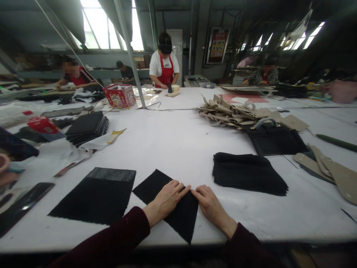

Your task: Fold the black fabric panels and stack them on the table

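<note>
A black fabric piece (182, 208) lies slantwise on the white table in front of me. My left hand (169, 199) rests on top of it, fingers bent together and closed at its upper right edge. Across that same edge, my right hand (208, 201) pinches the fabric's corner with thumb and forefinger, close to the left fingertips. To the left is another black fabric piece (95, 197) with a greyish strip along its far edge. A stack of black fabric pieces (248, 175) sits to the right of my hands.
Farther back right are a black bag (276, 139) with a grey handle and a heap of beige pieces (228, 113). Left are folded black pieces (86, 126), a dark phone-like slab (26, 201) and a red box (119, 96). A metal pole (131, 52) rises beyond; several people work around.
</note>
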`<state>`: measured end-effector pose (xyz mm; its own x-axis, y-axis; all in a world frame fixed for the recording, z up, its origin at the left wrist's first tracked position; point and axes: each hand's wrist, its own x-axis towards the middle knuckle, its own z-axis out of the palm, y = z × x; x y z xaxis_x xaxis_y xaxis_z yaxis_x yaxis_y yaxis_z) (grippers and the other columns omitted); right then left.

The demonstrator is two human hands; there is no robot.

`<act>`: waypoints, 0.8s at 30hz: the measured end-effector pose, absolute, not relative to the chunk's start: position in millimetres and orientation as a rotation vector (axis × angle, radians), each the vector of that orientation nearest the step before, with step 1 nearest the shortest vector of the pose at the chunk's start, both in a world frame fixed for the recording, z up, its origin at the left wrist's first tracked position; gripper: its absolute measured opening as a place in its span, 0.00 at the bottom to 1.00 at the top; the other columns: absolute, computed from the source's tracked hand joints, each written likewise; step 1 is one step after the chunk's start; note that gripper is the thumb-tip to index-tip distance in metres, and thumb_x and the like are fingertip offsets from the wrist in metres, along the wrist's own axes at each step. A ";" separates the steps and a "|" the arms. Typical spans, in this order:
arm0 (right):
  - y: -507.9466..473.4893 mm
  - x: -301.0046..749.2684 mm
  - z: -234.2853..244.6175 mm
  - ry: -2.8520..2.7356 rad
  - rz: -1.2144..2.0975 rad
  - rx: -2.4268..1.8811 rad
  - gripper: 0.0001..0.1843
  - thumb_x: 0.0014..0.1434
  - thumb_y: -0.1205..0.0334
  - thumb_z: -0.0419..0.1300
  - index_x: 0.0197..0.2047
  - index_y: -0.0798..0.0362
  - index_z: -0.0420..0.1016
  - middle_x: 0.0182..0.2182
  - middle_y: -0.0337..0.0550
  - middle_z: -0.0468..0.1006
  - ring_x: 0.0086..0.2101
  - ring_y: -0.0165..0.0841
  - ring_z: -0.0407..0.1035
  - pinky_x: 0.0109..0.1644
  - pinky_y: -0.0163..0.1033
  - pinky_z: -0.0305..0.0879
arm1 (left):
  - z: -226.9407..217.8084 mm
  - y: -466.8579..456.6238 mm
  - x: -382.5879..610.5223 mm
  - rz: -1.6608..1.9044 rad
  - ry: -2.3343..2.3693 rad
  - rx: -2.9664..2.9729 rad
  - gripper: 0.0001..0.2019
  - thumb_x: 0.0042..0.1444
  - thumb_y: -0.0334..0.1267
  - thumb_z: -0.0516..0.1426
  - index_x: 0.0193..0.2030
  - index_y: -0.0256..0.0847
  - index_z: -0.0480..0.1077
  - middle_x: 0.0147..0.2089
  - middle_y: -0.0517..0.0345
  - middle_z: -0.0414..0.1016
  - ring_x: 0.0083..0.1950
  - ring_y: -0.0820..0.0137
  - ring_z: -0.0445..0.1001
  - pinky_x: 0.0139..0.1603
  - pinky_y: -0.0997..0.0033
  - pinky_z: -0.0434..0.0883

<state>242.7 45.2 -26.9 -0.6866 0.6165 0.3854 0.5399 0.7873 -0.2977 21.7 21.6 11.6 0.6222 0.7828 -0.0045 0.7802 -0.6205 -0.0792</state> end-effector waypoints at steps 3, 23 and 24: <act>44.1 243.9 -27.4 -2.510 0.197 -0.868 0.16 0.65 0.75 0.49 0.52 0.56 0.71 0.37 0.47 0.69 0.40 0.37 0.62 0.45 0.44 0.62 | 11.6 20.3 24.5 0.060 -1.331 -2.742 0.27 0.62 0.28 0.50 0.68 0.42 0.53 0.48 0.52 0.67 0.48 0.62 0.65 0.55 0.61 0.64; 41.1 231.2 -26.8 -2.270 0.306 -1.131 0.16 0.60 0.70 0.57 0.52 0.52 0.71 0.39 0.46 0.72 0.41 0.38 0.64 0.46 0.45 0.59 | 3.1 19.9 22.7 -0.030 -1.462 -2.736 0.32 0.58 0.23 0.48 0.70 0.37 0.48 0.52 0.50 0.68 0.54 0.61 0.64 0.61 0.59 0.60; 41.9 229.5 -27.4 -2.276 0.287 -1.139 0.15 0.61 0.70 0.56 0.51 0.52 0.72 0.38 0.45 0.72 0.41 0.38 0.64 0.46 0.44 0.59 | 2.6 21.2 21.2 -0.054 -1.480 -2.748 0.33 0.57 0.23 0.47 0.70 0.36 0.49 0.52 0.49 0.68 0.54 0.61 0.65 0.61 0.60 0.60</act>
<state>229.5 41.9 -27.4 -0.4728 0.7872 0.3959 0.6644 0.6136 -0.4266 21.2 21.2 2.6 0.5501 0.8342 0.0400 0.8349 -0.5505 -0.0015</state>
